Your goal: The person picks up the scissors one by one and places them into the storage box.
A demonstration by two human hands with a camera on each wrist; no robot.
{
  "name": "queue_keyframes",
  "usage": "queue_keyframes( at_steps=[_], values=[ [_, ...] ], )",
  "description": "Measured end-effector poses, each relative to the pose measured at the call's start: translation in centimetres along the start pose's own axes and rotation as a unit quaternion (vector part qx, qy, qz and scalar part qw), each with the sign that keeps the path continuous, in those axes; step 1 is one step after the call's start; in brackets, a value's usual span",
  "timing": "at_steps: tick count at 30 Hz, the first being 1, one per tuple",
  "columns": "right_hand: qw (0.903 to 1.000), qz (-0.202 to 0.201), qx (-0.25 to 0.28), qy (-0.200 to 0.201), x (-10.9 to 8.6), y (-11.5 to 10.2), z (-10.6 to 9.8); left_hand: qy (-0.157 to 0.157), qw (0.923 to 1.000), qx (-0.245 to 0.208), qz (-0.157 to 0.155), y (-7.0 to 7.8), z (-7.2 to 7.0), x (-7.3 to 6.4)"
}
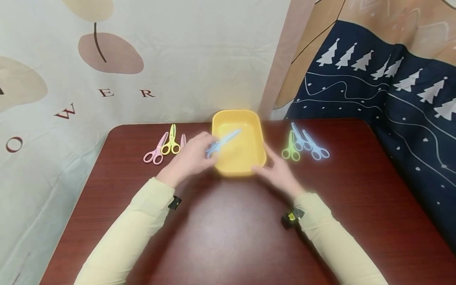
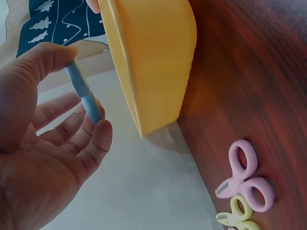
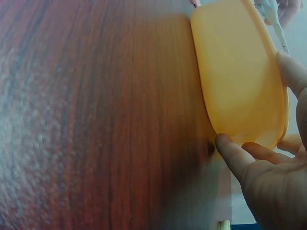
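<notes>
Bare tabletop (image 1: pixel 221 241) stretches between two forearms, a wide lane leading to the near side of a yellow tray (image 1: pixel 238 166). A left hand (image 1: pixel 192 156) pinching blue scissors (image 1: pixel 230 135) bars the tray's left rim; a right hand (image 1: pixel 279 174) blocks its near right corner. Pink scissors (image 1: pixel 155 152) obstruct the left, green scissors (image 1: pixel 291 145) the right, while pale cloth (image 1: pixel 199 79) walls the far edge.

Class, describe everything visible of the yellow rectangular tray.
The tray looks like plastic, with rounded corners, raised walls and an open top. It stands upright on the reddish-brown wood-grained table, near the far edge. The right hand touches its near right corner; the left hand holds blue scissors partly over it.
</notes>
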State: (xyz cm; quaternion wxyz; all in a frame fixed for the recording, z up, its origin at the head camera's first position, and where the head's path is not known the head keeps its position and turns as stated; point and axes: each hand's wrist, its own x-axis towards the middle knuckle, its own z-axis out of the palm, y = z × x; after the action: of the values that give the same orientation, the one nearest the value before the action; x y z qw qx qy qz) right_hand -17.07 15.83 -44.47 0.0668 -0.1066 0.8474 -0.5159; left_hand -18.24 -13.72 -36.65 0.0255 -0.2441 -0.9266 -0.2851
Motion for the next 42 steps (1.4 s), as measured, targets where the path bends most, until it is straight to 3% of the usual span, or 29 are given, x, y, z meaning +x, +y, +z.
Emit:
queue_keyframes(
  at_steps=[18,27,42],
  values=[
    [1.0,0.004,-0.002,0.003,-0.1,-0.1,0.1,-0.05,0.9987,-0.008,0.006,0.5,1.7,1.2],
    [0.9999,0.007,-0.009,0.003,0.0,0.0,0.1,-0.066,0.9971,-0.023,0.03,0.7,2.3,1.7],
    [1.0,0.005,0.0,0.005,-0.1,-0.1,0.2,-0.129,0.9899,-0.032,0.051,0.7,1.9,2.7]
  ],
)
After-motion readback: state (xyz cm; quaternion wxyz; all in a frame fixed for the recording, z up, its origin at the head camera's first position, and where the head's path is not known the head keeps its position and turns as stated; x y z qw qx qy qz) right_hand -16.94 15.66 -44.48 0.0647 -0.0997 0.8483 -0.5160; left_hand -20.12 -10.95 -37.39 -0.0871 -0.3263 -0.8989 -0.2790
